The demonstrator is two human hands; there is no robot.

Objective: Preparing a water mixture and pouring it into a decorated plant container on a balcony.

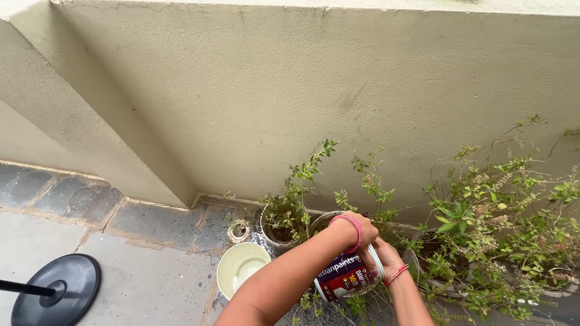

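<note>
Two bare forearms rise from six o'clock, each wrist ringed with pink bangles. Left hand [361, 232] curls over the rim of a paint bucket [345, 274] used as a planter; right hand [386, 253] grips its far side, fingers closed on it. Bucket sits at five o'clock, a cream bowl [240, 265] just beside it at seven, potted herbs [284, 223] behind, a black round base [57, 290] at eight.

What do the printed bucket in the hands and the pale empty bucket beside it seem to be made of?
Printed bucket: probably plastic, with a glossy red and white label. Pale bucket: likely plastic too, smooth, cream, with a thin even rim.
</note>
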